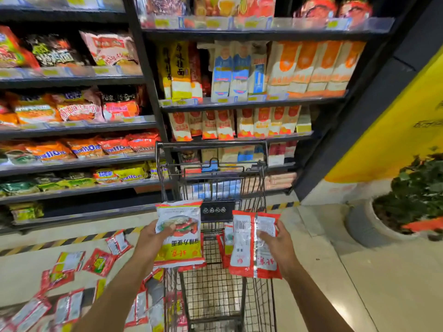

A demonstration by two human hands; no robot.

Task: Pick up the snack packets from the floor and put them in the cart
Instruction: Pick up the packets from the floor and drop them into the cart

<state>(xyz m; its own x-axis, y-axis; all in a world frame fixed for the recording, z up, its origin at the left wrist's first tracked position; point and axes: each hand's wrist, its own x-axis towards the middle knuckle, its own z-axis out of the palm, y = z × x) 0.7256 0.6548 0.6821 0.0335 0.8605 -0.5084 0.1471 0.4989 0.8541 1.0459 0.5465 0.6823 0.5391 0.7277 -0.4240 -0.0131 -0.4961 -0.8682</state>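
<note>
Head view: lower both loads well inside the black wire shopping cart (212, 295) before letting go, probably flat, so nothing slips out. Arms outstretched above the basket, left hand (151, 238) pinching a white, yellow and red noodle packet (183, 248), right hand (281, 246) clutching red-and-white foil packets (242, 250). More red snack packets (99, 261) strewn on the pale tiled floor (24, 271), left of the cart.

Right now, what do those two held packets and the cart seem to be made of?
The yellow-banded noodle packet and barcode-side red packet: probably thin glossy plastic film, crinkled and glinting. The shopping cart: dark-coated metal wire, judging by its thin rigid grid.
</note>
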